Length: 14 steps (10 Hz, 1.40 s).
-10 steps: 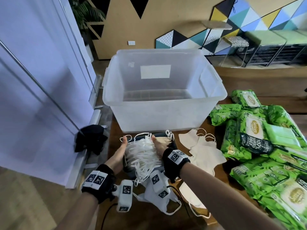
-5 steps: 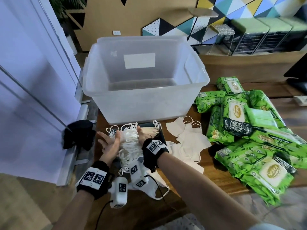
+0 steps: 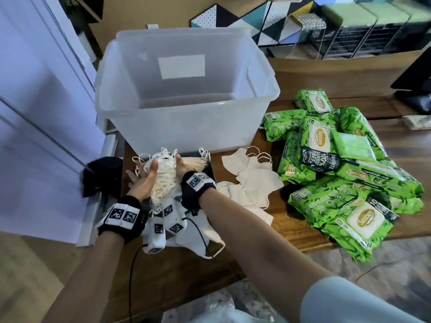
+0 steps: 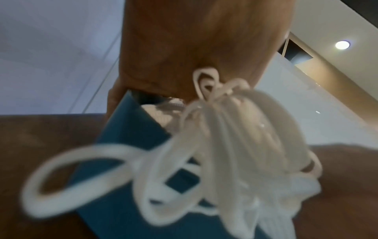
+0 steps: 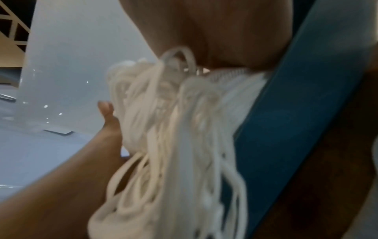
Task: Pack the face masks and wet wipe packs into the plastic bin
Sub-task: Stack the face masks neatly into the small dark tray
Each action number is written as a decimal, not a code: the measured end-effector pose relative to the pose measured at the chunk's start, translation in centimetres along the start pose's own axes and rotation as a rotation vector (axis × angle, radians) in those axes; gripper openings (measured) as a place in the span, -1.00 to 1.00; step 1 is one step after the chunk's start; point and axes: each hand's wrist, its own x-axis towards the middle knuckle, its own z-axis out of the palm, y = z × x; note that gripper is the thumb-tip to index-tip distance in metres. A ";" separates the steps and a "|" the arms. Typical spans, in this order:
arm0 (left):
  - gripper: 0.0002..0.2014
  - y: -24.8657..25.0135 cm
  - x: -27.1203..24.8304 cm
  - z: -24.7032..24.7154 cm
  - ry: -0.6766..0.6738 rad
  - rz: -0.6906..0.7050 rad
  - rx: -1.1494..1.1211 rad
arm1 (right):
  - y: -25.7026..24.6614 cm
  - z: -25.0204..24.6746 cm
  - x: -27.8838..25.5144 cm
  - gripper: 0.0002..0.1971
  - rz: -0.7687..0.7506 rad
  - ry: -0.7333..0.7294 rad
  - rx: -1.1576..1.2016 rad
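Note:
A thick stack of white face masks (image 3: 164, 183) with dangling ear loops is squeezed between my two hands in front of the clear plastic bin (image 3: 186, 127). My left hand (image 3: 142, 180) presses its palm and thumb on the stack's left side, fingers spread straight. My right hand (image 3: 184, 167) holds the right side, thumb over the top and fingers hidden. The stack (image 4: 235, 145) (image 5: 174, 129) sits over a dark blue box (image 4: 126, 145). Loose masks (image 3: 251, 180) lie to the right, and green wet wipe packs (image 3: 338, 183) are piled beyond them. The bin is empty.
More masks (image 3: 191, 238) lie under my wrists near the wooden table's front edge. A black cloth (image 3: 100, 178) sits at the table's left edge against a white wall panel (image 3: 46, 113). A dark monitor base (image 3: 419, 103) stands far right.
Both hands have stayed on the mask stack by the bin. My left fingers have spread out from the stack. The head view has tipped down and moved closer.

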 end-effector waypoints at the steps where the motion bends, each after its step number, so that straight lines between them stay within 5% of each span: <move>1: -0.12 1.0 -1.8 -2.8 -0.132 -0.222 -0.447 | 0.0 -2.4 -0.8 -0.32 -0.152 -0.098 0.009; 2: -0.27 0.0 -3.4 -4.1 -0.147 -0.202 -0.502 | 1.1 -4.3 -1.8 -0.54 -0.318 -0.066 0.005; 3: -0.65 -5.0 -5.9 -5.4 0.107 -0.084 -0.200 | 5.7 -6.8 -3.2 -0.76 -0.559 0.086 0.127; 4: -0.85 -8.3 -8.3 -3.7 0.160 0.006 -0.003 | 9.4 -7.6 -5.4 -0.79 -0.566 0.096 0.095; 5: -0.87 -10.1 -10.6 0.2 -0.009 0.128 0.252 | 14.5 -6.2 -5.7 -0.82 -0.448 0.092 -0.314; 6: -0.87 -10.2 -10.5 2.3 -0.004 0.175 0.311 | 15.9 -4.3 -5.2 -0.78 -0.367 0.095 -0.647; 8: -0.57 -8.3 -10.7 6.3 -0.051 0.206 0.690 | 16.3 -0.5 -4.7 -0.40 -0.342 0.152 -0.803; 10: -0.60 -7.2 -10.1 6.9 -0.086 0.166 0.728 | 16.8 -0.9 -4.5 -0.45 -0.438 0.265 -0.739; 11: -0.61 -7.1 -10.1 6.6 -0.083 0.183 0.608 | 18.5 -5.2 -4.5 -0.39 -0.353 0.559 -0.666; 13: -0.54 -7.3 -10.0 5.8 -0.093 0.092 0.442 | 21.8 -8.8 -3.7 -0.27 -0.077 0.507 -0.679; 14: -0.46 -7.5 -10.6 5.4 -0.038 0.133 0.514 | 21.9 -9.6 -4.0 -0.51 -0.105 0.470 -0.458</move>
